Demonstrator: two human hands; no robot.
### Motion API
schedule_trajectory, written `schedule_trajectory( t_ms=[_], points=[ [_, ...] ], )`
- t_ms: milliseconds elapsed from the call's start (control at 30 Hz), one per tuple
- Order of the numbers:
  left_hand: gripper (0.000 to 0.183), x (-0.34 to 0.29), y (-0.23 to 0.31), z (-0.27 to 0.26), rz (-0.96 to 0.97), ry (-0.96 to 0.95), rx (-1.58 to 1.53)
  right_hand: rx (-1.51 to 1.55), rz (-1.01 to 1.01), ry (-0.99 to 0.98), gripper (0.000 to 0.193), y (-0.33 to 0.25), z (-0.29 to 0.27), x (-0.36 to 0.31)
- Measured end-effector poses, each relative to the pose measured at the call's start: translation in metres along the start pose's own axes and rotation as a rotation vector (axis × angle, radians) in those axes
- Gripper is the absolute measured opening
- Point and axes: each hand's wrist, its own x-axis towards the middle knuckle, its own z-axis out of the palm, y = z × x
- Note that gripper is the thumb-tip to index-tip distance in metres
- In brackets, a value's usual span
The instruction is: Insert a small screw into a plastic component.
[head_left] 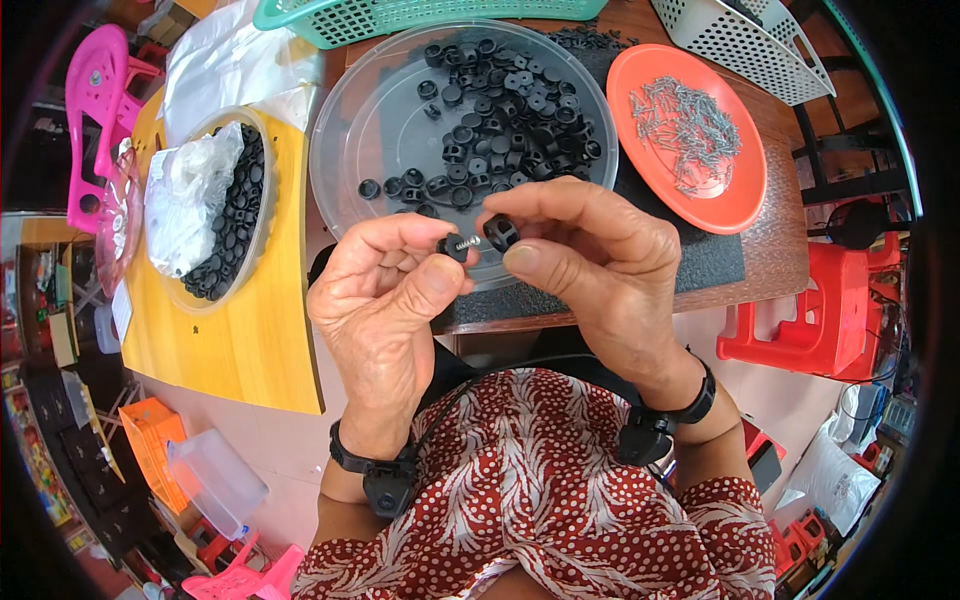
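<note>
Between thumb and fingers, my left hand [375,290] pinches a small black plastic plug with a metal spring [463,244] sticking out of it to the right. Facing the spring's tip, a hollow black cord-lock barrel [500,233] with a hole in its side is gripped by my right hand [600,260]. The two parts are close together; whether they touch I cannot tell. Just beyond my hands lies a round clear plastic tray [345,150], where many loose black pieces [500,110] like the held ones are heaped. An orange-red plate [735,200] at the right holds a pile of small metal springs [688,125].
A clear tub [262,215] of black pieces and a crumpled plastic bag [195,190] sits on the yellow table [230,345] at left. Along the back are a green basket [330,28] and a white basket [735,40]. A red stool [800,320] stands at right.
</note>
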Motion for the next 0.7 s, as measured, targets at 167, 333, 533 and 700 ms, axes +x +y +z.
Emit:
schedule_trajectory(
  t_ms=[167, 333, 533, 700],
  points=[
    [0.026, -0.004, 0.004, 0.002, 0.055, -0.009, 0.172, 0.295, 0.195, 0.001, 0.024, 0.001, -0.003, 0.002],
    [0.027, -0.005, 0.008, 0.013, 0.089, 0.024, 0.230, 0.417, 0.357, -0.043, 0.025, 0.000, -0.008, 0.004],
    [0.023, -0.008, 0.016, 0.015, 0.065, -0.004, 0.301, 0.433, 0.365, -0.023, 0.025, -0.001, -0.006, 0.004],
    [0.022, -0.009, 0.017, 0.016, 0.067, 0.030, 0.390, 0.394, 0.349, -0.032, 0.025, 0.001, -0.005, 0.002]
  ],
)
